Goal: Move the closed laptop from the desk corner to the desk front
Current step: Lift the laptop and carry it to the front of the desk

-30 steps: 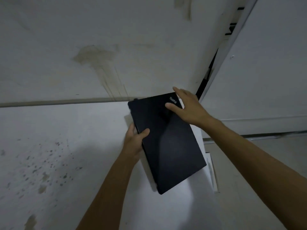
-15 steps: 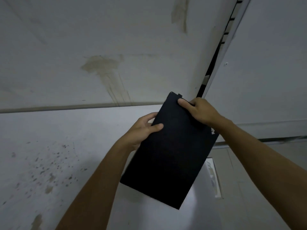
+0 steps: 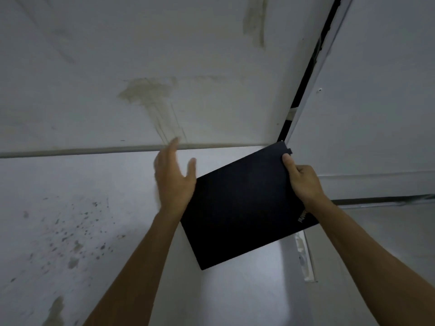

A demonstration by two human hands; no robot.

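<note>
Gripping the closed laptop [image 3: 244, 208] at its far right edge, the right hand [image 3: 303, 182] carries it, tilted, above the desk [image 3: 70, 208]. Left hand [image 3: 174, 182] is open beside it. Rigid, smooth, likely weighty: support both edges.

1. One laptop [image 3: 244, 208], closed, black, lid up, one small logo near its right corner.
2. Two hands: one left hand [image 3: 174, 182], fingers spread, blurred, at the laptop's left edge; one right hand [image 3: 303, 182], curled around the laptop's right edge.
3. Two bare forearms, one per hand.
4. One desk [image 3: 70, 208], white top, many small dark specks on its left part, count not readable.
5. One wall [image 3: 117, 55] behind the desk, two brownish stains on it.
6. One white panel [image 3: 376, 102] at right, one dark gap between it and the wall.
</note>
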